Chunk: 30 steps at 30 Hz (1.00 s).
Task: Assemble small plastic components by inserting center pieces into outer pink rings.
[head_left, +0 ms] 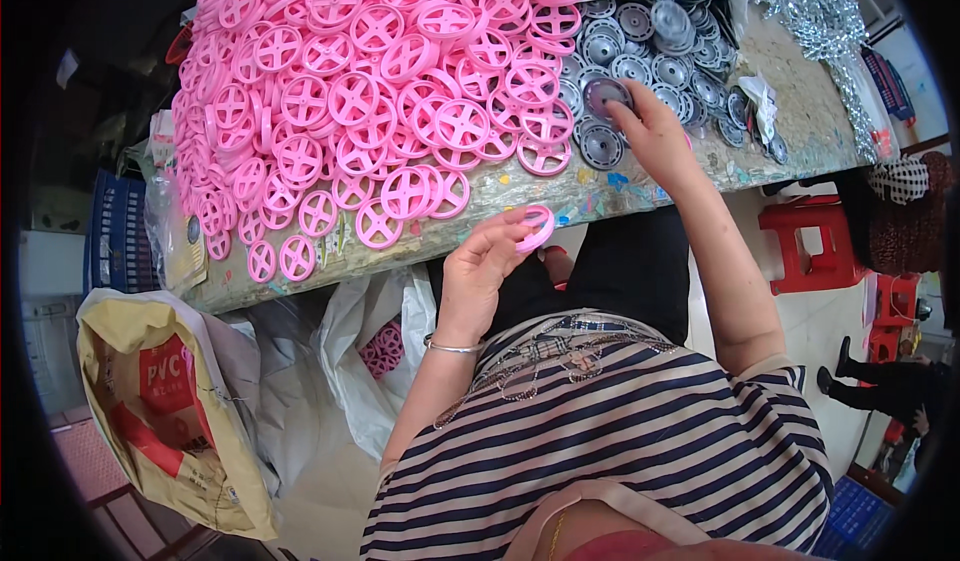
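Observation:
Near the table's front edge, my left hand (484, 266) pinches a pink plastic wheel ring (537, 229) between thumb and fingers. Farther right, my right hand (652, 131) reaches over the dark discs and grips one round grey disc (606, 98) by its edge. A heap of grey discs (630, 21) lies beneath and beyond that hand. To its left, a large pile of pink spoked wheels (340, 101) covers much of the table, and some of them lie close to the front edge.
The worn, paint-specked table (480, 201) runs across in front of me. Silver tinsel (810, 11) lies at its far right. An open yellow sack (130, 311) stands at lower left, beside a white bag (345, 361) holding pink pieces. A red stool (810, 246) and other people are at right.

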Each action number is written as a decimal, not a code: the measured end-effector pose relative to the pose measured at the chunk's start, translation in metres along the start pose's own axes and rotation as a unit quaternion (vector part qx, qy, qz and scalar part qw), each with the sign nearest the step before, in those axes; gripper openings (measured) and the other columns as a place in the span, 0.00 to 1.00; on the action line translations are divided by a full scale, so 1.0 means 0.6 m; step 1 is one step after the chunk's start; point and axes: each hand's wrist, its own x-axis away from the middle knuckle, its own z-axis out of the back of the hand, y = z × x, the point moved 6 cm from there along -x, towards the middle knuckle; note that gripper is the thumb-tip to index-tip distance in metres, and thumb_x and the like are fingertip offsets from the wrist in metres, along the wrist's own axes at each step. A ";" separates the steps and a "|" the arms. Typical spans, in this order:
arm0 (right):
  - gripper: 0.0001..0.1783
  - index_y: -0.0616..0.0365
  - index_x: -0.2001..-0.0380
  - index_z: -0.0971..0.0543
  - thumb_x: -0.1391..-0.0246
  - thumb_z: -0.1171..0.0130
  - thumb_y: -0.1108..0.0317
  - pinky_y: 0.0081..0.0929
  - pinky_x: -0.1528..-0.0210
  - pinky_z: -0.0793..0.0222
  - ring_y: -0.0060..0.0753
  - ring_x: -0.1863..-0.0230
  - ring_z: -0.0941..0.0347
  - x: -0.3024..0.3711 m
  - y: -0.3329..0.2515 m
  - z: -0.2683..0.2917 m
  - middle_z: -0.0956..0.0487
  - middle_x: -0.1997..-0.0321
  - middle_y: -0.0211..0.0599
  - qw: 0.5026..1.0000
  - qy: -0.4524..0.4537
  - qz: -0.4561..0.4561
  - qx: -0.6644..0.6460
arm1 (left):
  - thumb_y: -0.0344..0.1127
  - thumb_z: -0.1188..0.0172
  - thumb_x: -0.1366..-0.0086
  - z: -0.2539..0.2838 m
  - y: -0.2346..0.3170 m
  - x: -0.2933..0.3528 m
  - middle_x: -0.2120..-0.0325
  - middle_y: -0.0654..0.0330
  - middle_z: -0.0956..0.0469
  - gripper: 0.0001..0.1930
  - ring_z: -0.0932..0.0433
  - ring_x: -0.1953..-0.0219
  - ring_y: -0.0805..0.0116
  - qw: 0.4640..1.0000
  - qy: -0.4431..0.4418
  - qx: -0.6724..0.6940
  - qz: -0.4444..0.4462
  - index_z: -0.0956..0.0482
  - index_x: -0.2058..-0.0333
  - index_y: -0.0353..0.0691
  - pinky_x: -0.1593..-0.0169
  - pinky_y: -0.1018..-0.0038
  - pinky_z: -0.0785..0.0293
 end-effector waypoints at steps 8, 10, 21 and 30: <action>0.24 0.54 0.41 0.30 0.41 0.44 0.69 0.19 0.55 0.32 0.14 0.59 0.30 0.123 -0.086 -0.096 0.23 0.57 0.27 0.953 -0.185 -0.103 -0.217 | 0.16 0.43 0.42 -0.026 0.040 -0.006 0.42 0.51 0.36 0.33 0.31 0.43 0.64 0.991 0.018 -0.008 -0.135 0.43 0.38 0.32 0.41 0.70 0.32; 0.22 0.57 0.44 0.28 0.43 0.43 0.71 0.19 0.52 0.33 0.18 0.56 0.28 0.130 -0.090 -0.111 0.24 0.52 0.31 0.960 -0.213 -0.110 -0.142 | 0.15 0.43 0.42 -0.022 0.028 -0.009 0.42 0.51 0.36 0.35 0.31 0.43 0.64 0.993 0.012 -0.006 -0.120 0.46 0.37 0.31 0.41 0.70 0.32; 0.19 0.63 0.53 0.26 0.48 0.39 0.70 0.22 0.76 0.31 0.23 0.77 0.28 0.155 -0.064 -0.135 0.25 0.70 0.37 0.946 -0.267 -0.112 -0.148 | 0.29 0.45 0.34 -0.016 0.023 0.015 0.55 0.62 0.23 0.19 0.27 0.55 0.78 0.991 0.056 -0.119 -0.035 0.29 0.44 0.35 0.52 0.82 0.31; 0.12 0.61 0.57 0.28 0.45 0.41 0.73 0.18 0.71 0.31 0.17 0.74 0.30 0.176 -0.088 -0.137 0.26 0.72 0.28 0.965 -0.249 0.008 -0.081 | 0.30 0.45 0.34 -0.005 0.019 0.033 0.57 0.62 0.22 0.17 0.27 0.56 0.79 0.973 0.070 -0.204 -0.075 0.26 0.47 0.36 0.50 0.80 0.32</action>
